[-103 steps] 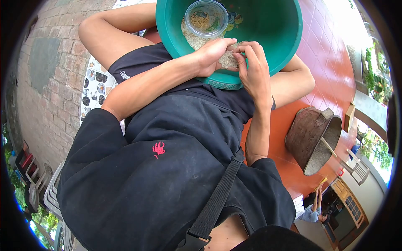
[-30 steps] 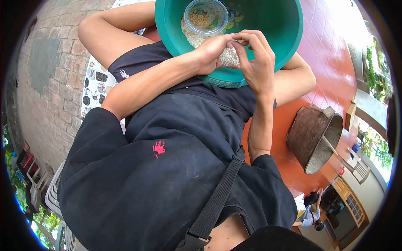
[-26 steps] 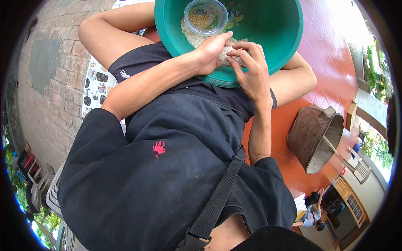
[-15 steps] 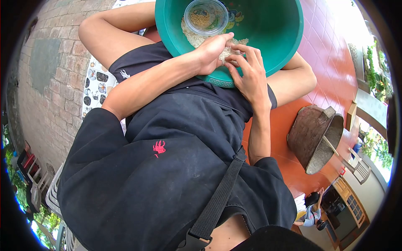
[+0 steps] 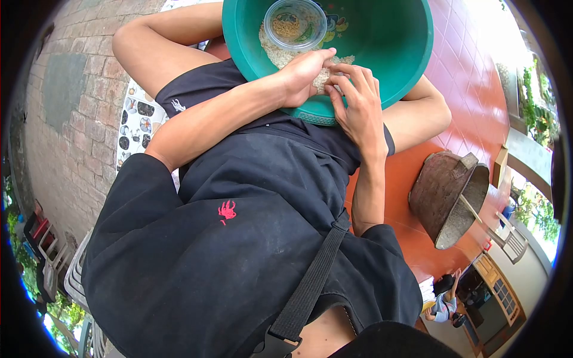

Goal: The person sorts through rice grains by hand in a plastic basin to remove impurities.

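Note:
A green basin [image 5: 394, 53] rests on my lap. White rice grains [image 5: 274, 55] lie along its near left side. A clear round tub [image 5: 295, 25] with brown unhusked grains stands inside on the rice. My left hand [image 5: 304, 76] is cupped at the basin's near edge with rice in its palm. Beside it, my right hand [image 5: 356, 98] has its thumb and index finger pressed together over that rice. Whatever sits between those fingertips is too small to make out.
A large rusty pot [image 5: 439, 194] with a grey inside stands tilted on the red tiled floor [image 5: 388, 203] at the right. Another person [image 5: 444, 307] is at the lower right, near a doorway. Chairs [image 5: 54, 256] stand at the lower left beside brick paving.
My right hand has drawn slightly to the right, away from my left palm, and its thumb and index finger have come closer together. My left hand has barely moved.

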A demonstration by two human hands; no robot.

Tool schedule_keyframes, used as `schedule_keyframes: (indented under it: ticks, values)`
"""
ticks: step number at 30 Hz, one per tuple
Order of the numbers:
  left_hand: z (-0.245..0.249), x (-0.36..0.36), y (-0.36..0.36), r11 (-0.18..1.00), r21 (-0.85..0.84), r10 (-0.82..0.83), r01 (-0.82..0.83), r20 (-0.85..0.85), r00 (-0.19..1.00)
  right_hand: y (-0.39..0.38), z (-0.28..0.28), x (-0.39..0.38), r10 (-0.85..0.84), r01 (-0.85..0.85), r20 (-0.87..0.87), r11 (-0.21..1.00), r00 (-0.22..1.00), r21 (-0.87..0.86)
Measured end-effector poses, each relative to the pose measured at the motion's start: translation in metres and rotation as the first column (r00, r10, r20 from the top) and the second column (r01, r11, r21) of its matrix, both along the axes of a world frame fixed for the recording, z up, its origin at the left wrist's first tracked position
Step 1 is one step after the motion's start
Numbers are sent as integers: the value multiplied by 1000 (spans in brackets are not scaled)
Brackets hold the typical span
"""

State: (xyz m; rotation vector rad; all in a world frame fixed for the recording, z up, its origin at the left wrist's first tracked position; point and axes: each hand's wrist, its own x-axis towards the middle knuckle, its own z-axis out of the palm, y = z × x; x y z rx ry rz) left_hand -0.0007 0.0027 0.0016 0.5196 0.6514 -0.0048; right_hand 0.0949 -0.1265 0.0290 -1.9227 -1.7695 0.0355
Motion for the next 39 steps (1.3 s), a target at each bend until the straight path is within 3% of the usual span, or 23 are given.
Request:
schedule_keyframes:
  ticks: [3,7,12,20,26,39]
  values:
    - [15,0,-5,995,49,89,-86,-63,994,2,2,0,-16,16,7,1000,1000,16]
    - [13,0,-4,997,57,63,-59,-68,996,12,7,3,-37,36,1,994,999,107]
    - [6,-3,0,999,44,-2,-1,62,998,28,20,6,-23,25,-13,985,1000,173]
    - [16,-3,-4,998,61,12,-12,1,1000,12,4,5,-58,58,-49,998,997,5]
    - [0,0,-3,993,114,-18,18,4,1000,12,-3,6,-52,51,-59,999,997,-20]
    - [17,-4,-4,996,92,-17,19,-13,1000,13,-6,9,-36,23,-158,996,987,-85]
